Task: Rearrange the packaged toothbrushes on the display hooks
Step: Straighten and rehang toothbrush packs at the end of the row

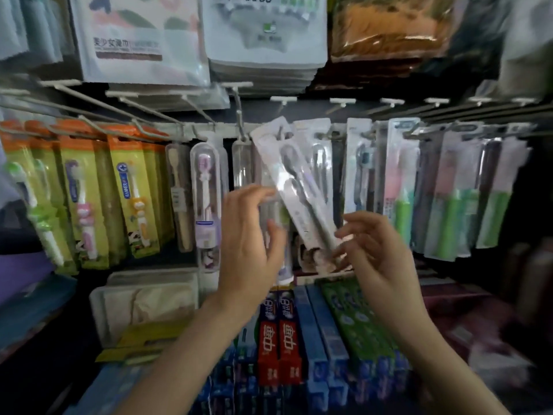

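Toothbrush in a white-and-clear flat pack hangs tilted, pinched low by right-hand fingers; left hand loose, so it could slip off its wire hook.

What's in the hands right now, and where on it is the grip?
The right hand pinches the bottom end of a tilted white toothbrush pack. The left hand touches its left edge with loose fingers, holding nothing.

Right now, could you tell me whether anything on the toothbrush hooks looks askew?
Yes: the white flat toothbrush pack in the middle slants, top leaning left, while neighbouring packs hang straight. The right hand pinches its lower end; the left hand is beside it.
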